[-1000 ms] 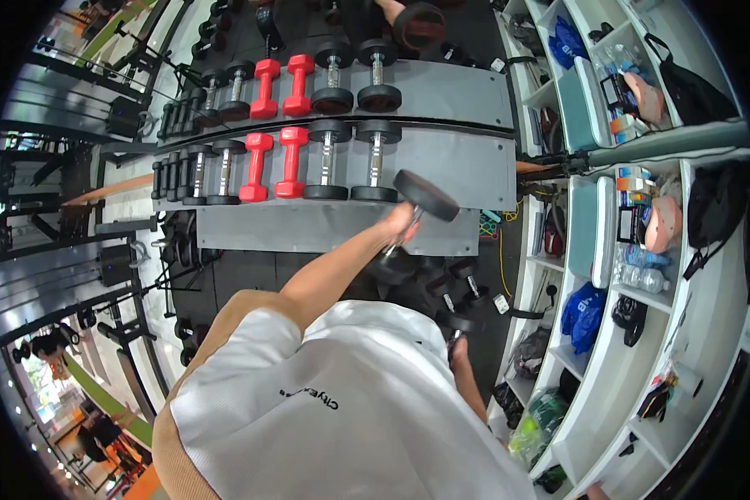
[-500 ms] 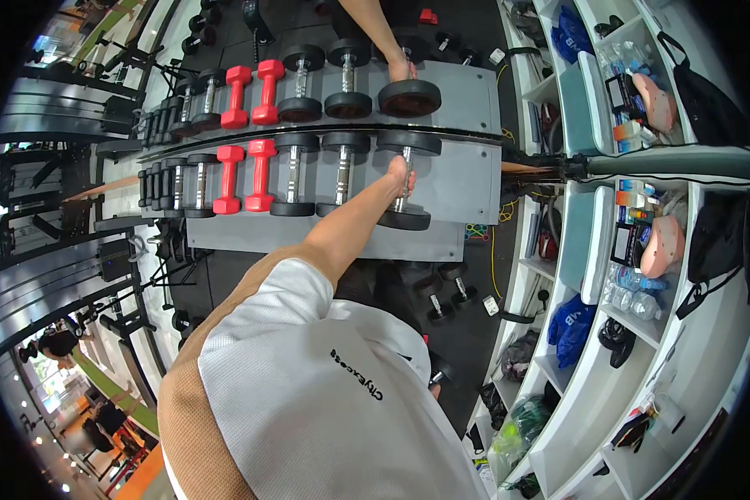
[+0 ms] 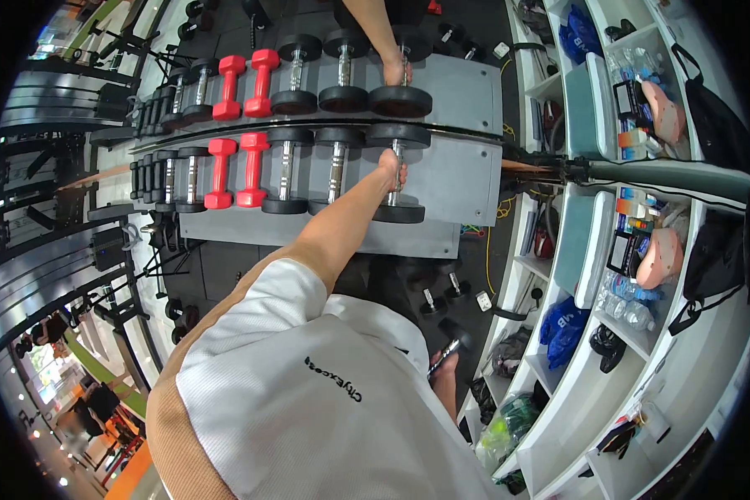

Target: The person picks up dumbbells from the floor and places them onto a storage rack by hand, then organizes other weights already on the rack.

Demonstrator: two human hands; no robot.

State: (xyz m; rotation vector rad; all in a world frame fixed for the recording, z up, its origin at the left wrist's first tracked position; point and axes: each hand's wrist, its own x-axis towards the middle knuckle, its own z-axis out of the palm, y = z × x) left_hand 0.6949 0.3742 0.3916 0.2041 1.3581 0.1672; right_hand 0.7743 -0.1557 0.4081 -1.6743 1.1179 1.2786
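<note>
Fingers [image 3: 402,173] of the left hand [image 3: 389,167] curl round the end dumbbell [image 3: 394,197], right hand [image 3: 446,367] clasps a second dumbbell [image 3: 452,347], and a sideways tilt could clang the neighbouring dumbbell [image 3: 338,165]!

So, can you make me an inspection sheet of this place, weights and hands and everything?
Surface: grey rack, holding a row of dumbbells.
Job's things: red dumbbells and black dumbbells.
Clutter: blue bag, plastic bottles and black bag on white shelves.
Hands: left hand grips the row's right-end dumbbell; right hand holds another dumbbell by the body.
Cables: yellow cord beside the rack.
Surroundings: mirror behind the rack, gym machines to the left.
</note>
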